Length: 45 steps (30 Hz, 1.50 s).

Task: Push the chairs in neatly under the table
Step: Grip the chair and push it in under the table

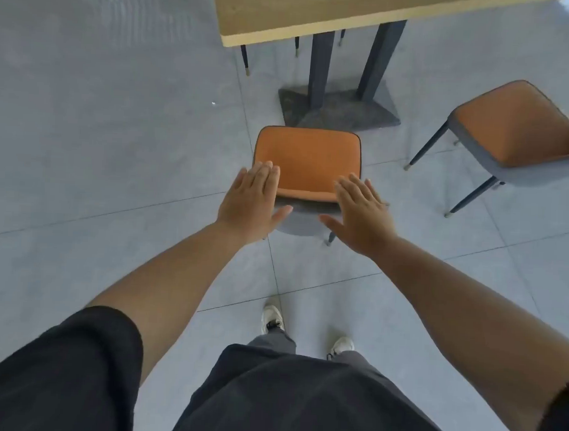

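An orange-seated chair [307, 157] with a grey shell stands on the floor in front of me, its seat short of the wooden table [285, 16] and just before the table's dark base [340, 108]. Both arms reach out over the top of its backrest. My left hand [252, 202] is flat with fingers spread at the backrest's left end. My right hand [361, 212] is flat and spread at the right end. Whether the palms touch the backrest is unclear. A second orange chair [515, 124] stands at the right, angled away from the table.
Thin dark legs of another chair [244, 58] show under the table's far side. Grey tiled floor [101, 126] spreads to the left. My feet in white shoes [274, 317] stand behind the near chair.
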Available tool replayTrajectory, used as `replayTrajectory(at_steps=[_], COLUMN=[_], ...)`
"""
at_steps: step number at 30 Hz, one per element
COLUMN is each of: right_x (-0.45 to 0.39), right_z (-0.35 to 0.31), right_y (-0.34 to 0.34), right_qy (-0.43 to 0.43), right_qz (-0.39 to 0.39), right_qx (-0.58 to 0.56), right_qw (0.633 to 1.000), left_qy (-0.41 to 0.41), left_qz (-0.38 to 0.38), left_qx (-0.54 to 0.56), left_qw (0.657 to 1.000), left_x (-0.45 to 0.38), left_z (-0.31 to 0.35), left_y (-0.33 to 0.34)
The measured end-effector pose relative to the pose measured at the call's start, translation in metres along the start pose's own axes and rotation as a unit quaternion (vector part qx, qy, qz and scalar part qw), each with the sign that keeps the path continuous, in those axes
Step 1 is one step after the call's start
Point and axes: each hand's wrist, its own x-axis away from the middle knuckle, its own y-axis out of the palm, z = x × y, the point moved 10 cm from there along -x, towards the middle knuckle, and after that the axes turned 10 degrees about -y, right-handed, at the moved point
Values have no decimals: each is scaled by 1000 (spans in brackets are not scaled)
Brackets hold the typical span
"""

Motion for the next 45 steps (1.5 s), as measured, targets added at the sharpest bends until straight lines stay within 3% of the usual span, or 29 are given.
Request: replayTrajectory(at_steps=[5, 11, 19, 26, 35, 45], right_x=[-15, -20, -21, -15, -7, -43], right_z=[5, 18, 52, 68, 134, 155], right_y=[20, 11, 8, -1, -14, -14], right_qy=[14, -3, -31, -72, -126, -159], right_qz=[-14, 51, 36, 67, 25, 38], right_qx=[8, 16, -7, -25, -1, 2], right_qw=[1000, 999, 999, 995, 992, 987], left_qy=[40, 82, 36, -1, -103, -141], left_qz=[-58, 4, -42, -20, -9, -43], left_qx=[12, 74, 43, 47, 61, 93], left_qw=[997, 994, 998, 999, 993, 985], left_x=[-21, -32, -44, -42, -50, -82], left_z=[-6, 1, 24, 42, 100, 89], left_y=[33, 26, 32, 26, 29, 35])
